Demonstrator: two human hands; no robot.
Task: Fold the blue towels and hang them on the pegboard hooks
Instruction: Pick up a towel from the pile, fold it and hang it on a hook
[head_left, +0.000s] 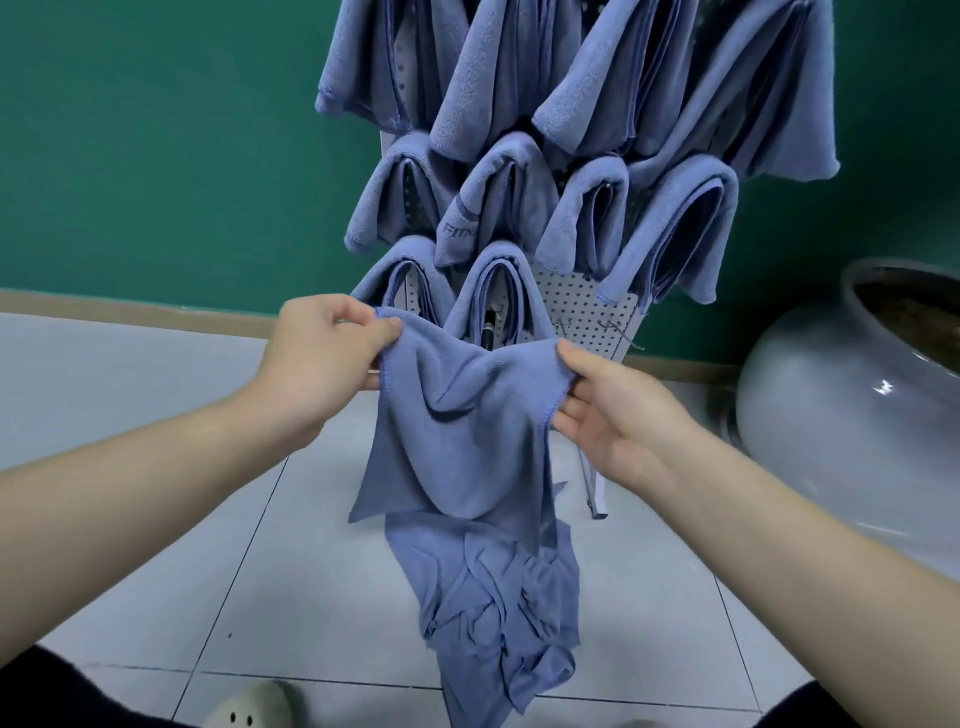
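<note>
I hold a blue towel (462, 426) up in front of me by its top edge. My left hand (317, 358) pinches the upper left corner and my right hand (613, 410) pinches the upper right corner. The towel sags in the middle and hangs down. Beneath it, crumpled blue towels (493, 608) lie piled on the floor. Behind stands a white pegboard (582, 306) with several folded blue towels (670, 228) draped over its hooks in rows. Two bare hooks (613, 328) show at its lower right.
A large grey ceramic pot (852, 395) stands at the right beside the pegboard. The floor is pale tile (156, 519) and a green wall (156, 145) rises behind. A light slipper (249, 709) shows at the bottom edge, between dark trouser legs.
</note>
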